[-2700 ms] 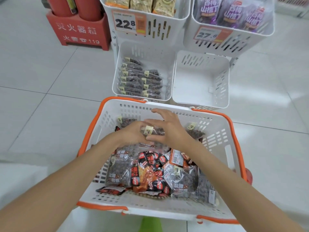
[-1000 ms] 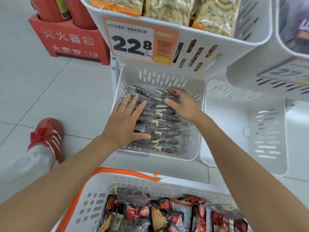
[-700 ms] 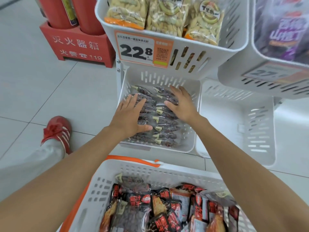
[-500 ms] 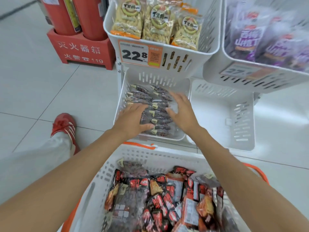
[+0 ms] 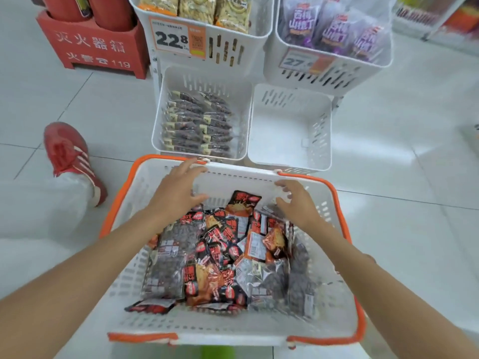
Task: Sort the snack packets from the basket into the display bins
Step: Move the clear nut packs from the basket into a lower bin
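Poised over the mixed snack packets (image 5: 220,255) heaped in the basket (image 5: 233,332), left hand (image 5: 176,195) and right hand (image 5: 298,203) near its far edge, fingers loosely spread, gripping nothing. Picking step: calls for gathering matching dark packets for the part-filled left bin (image 5: 156,125) beyond.

The floor (image 5: 420,229) is laid with large pale grey tiles, glossy, with thin dark joints between them. Soft white patches of light gleam on it at the right. At the upper left stands a red box (image 5: 90,47) printed with white Chinese characters and the number 119; two red fire extinguishers (image 5: 111,11) stand upright in it. In the upper right corner a shelf unit (image 5: 445,19) shows, too blurred to read. A green patch (image 5: 217,353) touches the bottom edge.
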A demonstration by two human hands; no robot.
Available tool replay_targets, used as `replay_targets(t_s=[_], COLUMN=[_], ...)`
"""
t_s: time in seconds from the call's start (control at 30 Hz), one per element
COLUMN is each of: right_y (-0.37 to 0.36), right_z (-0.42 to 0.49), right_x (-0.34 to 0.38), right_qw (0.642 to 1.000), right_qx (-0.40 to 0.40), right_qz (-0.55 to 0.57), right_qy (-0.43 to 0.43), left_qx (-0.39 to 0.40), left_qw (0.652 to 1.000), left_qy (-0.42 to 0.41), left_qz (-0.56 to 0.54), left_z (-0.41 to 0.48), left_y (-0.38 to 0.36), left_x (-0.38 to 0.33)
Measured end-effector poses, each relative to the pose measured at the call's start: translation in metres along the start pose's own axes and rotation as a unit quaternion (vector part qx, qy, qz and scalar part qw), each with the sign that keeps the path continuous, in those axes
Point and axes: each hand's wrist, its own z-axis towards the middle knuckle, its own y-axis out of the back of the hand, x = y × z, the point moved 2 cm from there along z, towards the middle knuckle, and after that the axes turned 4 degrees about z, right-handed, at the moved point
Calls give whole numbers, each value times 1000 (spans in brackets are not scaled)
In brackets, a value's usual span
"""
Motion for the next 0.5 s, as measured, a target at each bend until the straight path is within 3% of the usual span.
replay_targets(t_s=[0.1, 0.17, 0.3, 0.5], right_y=[-3, -8, -15, -15], right_z=[-5, -5, 0, 7], right_x=[-29, -42, -46, 28], right_qw=[994, 991, 985, 993], right_qx=[37, 54, 70, 94], right_qz=[-19, -51, -147, -11], right_qy=[-97, -109, -61, 78], left_qx=[35, 64, 108, 121], left_qw=[999, 998, 993, 979], left_qy=[7, 5, 31, 61], left_qz=[-31, -24, -41, -155], left_z=[-4, -7, -13, -6], left_y=[-10, -17, -26, -28], left_x=[-2, -1, 5, -19])
